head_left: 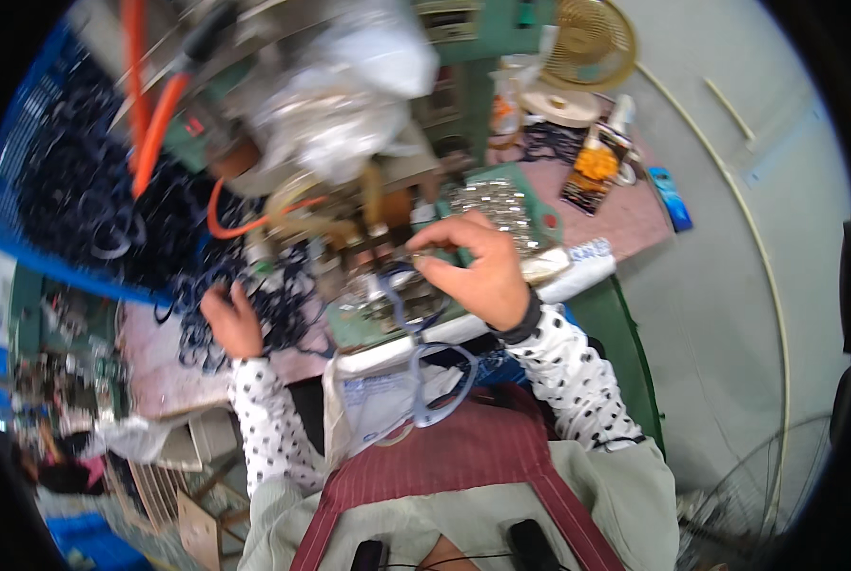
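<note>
My right hand (482,271) is at the front of a bench machine, thumb and forefinger pinched together. What they hold is too small and blurred to make out. Just below those fingertips, a blue-grey eyeglass frame (446,411) hangs down over the bench edge, its upper end by the machine's clamp (378,249). My left hand (233,322) is over a loose pile of dark blue eyeglass frames (287,303), thumb and fingers apart. Beside my right hand, a green tray (551,205) carries many small shiny metal parts (497,207).
A large blue basket (64,271) full of dark frames stands at left. Orange air hoses (159,124) and a clear plastic bag (349,95) are above the machine. Beyond the tray lie a dark box (595,169) and a blue packet (671,198). A white pouch (373,409) hangs at the bench edge.
</note>
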{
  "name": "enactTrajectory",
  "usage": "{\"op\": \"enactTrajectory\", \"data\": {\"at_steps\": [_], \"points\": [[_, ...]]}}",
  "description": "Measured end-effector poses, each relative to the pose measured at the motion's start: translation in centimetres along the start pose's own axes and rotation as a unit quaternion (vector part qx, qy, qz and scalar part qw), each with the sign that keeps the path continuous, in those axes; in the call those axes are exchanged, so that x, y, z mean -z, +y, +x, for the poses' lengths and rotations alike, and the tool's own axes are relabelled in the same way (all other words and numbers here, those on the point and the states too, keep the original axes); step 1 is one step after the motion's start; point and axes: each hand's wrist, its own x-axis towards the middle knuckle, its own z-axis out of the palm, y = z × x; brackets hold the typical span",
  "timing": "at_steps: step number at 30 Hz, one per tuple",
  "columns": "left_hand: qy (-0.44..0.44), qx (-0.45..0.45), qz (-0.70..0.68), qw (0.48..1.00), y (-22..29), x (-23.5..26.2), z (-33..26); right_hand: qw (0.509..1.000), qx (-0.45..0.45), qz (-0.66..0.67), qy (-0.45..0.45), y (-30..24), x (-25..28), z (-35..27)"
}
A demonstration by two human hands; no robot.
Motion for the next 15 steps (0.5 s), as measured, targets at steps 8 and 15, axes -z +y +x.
{"op": "enactTrajectory", "data": {"at_steps": [8, 15], "points": [[0.124, -0.041, 0.093, 0.987, 1.6, 3.8, 6.0, 0.993, -0.096, -0.001, -0.075, 0.0, -1.0, 0.4], [0.009, 0.24, -0.259, 0.935, -1.4, 6.3, 5.3, 0.995, -0.042, 0.095, -0.011, -0.1, -3.4, 0.8]]}}
